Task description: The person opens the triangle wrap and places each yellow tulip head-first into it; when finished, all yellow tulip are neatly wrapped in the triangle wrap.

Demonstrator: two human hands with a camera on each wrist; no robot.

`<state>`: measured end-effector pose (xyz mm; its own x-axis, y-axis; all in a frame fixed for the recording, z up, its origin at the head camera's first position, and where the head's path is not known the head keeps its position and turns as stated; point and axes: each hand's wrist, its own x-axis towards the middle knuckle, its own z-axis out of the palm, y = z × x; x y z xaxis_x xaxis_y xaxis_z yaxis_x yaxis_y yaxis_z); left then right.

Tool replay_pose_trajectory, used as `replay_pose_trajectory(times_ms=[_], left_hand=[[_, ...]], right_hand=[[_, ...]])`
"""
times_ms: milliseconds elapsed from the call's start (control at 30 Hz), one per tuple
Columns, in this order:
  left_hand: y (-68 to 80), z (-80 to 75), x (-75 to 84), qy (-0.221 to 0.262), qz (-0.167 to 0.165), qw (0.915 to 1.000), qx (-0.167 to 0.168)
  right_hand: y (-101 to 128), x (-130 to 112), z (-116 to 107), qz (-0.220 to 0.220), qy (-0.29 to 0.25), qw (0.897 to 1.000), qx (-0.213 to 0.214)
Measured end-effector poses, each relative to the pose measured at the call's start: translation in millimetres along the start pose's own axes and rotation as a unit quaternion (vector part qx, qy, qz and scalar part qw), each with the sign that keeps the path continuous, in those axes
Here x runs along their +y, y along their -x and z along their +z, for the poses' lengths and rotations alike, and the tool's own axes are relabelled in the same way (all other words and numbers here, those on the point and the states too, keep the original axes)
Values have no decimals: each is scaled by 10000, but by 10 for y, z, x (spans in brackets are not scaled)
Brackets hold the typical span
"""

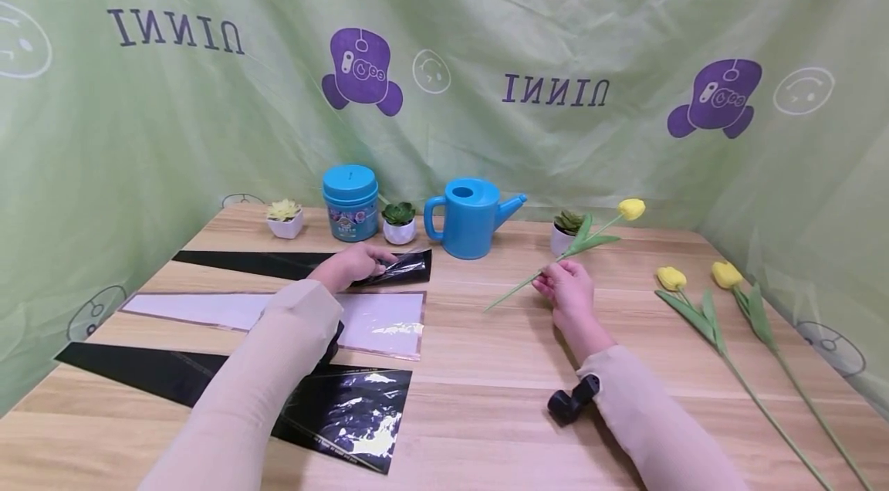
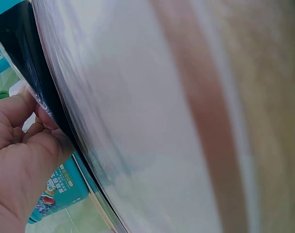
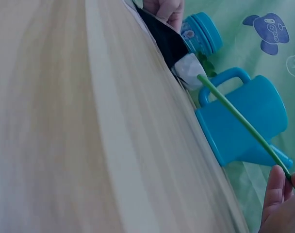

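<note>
A yellow fake tulip with a long green stem is held up over the wooden tabletop by the right hand. The stem is pinched near its middle between the thumb and fingers of that hand, so the grip is closed on it. The long stem is slanted: the yellow bloom is pointed up and away to the right, and the cut end is pointed down and to the left, toward the wrapping sheets. The nearest sheet in that direction is a shiny black plastic wrapping sheet, and its wide end is pinched by the left hand. It is lying across the far side of the tabletop, with its narrow end to the left. Just in front of it a white wrapping sheet with a pink edge is laid flat, and nearer still another black sheet. Behind the hands a blue plastic watering can and a blue round tub with a lid are seen. Two more yellow tulips are lying on the right side of the tabletop.
</note>
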<state>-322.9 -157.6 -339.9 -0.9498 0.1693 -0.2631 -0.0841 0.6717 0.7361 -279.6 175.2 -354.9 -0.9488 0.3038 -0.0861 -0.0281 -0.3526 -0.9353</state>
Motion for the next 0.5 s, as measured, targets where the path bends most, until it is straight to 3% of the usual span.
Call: replay_pose_trajectory(times_ms=[500], left_hand=[[13, -15, 16, 245, -348, 9990, -166]], right_hand=[[-22, 202, 382, 11, -50, 9995, 324]])
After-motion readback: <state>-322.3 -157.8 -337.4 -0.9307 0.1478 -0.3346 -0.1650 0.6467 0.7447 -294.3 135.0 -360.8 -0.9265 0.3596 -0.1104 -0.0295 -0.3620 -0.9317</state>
